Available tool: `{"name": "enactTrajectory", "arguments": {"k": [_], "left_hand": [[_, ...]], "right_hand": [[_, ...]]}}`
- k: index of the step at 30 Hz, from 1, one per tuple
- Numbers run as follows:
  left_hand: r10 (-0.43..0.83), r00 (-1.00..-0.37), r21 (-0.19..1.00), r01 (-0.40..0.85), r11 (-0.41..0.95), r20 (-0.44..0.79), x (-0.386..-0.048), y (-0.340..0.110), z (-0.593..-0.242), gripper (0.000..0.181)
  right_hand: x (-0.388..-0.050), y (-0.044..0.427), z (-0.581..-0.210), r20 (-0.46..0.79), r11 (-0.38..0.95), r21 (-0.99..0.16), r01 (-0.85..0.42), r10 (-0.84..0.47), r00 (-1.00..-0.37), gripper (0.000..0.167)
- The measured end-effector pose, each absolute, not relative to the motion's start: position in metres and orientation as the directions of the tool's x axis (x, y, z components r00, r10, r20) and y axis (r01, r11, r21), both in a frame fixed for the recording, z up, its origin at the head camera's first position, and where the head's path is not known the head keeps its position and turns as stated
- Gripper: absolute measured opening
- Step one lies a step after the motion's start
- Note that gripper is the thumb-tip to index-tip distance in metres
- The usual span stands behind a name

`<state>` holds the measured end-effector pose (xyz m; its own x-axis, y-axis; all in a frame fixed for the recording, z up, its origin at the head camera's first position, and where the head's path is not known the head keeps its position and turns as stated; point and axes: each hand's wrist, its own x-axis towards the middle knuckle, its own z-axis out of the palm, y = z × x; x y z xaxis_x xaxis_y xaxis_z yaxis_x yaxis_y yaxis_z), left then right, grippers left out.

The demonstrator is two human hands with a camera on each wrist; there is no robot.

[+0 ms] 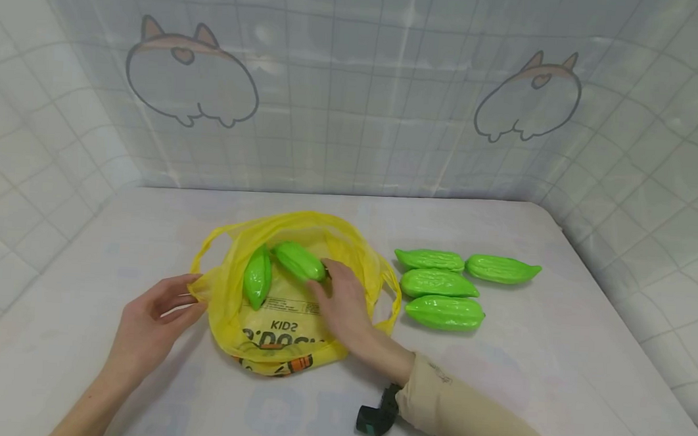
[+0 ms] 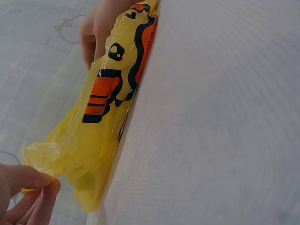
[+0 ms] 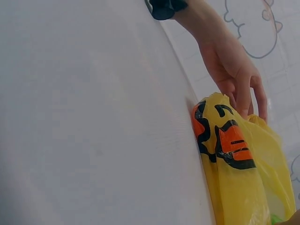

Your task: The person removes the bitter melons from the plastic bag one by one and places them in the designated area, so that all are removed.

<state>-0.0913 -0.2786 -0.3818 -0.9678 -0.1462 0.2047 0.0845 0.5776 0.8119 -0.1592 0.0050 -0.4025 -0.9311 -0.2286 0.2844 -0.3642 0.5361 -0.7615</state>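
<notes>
A yellow plastic bag (image 1: 226, 304) lies on the table with its mouth spread open. At its left edge my left hand (image 1: 155, 320) pinches the plastic between thumb and fingers, as the left wrist view shows up close. Reaching into the mouth, my right hand (image 1: 347, 307) grips the near end of a bright green bitter melon (image 1: 298, 260). A second bitter melon (image 1: 258, 277) lies inside, to the left of that one. In the right wrist view, the bag's wall (image 3: 234, 187) hides most of the inside and most of my right hand.
To the right of the bag several green bitter melons lie close together; the nearest bitter melon (image 1: 446, 313) is beside the bag's right handle (image 1: 393, 302). Pale tile-patterned sheeting (image 1: 354, 113) stands behind the white table (image 1: 531, 359) and at both sides.
</notes>
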Motion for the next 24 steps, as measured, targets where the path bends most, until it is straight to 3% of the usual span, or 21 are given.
{"name": "enactTrajectory", "arguments": {"k": [24], "left_hand": [[-0.144, -0.969, 0.809, 0.082, 0.583, 0.202, -0.091, -0.278, -0.381, 0.050]], "right_hand": [[-0.147, 0.034, -0.403, 0.392, 0.524, -0.722, -0.452, -0.228, -0.891, 0.041]]}}
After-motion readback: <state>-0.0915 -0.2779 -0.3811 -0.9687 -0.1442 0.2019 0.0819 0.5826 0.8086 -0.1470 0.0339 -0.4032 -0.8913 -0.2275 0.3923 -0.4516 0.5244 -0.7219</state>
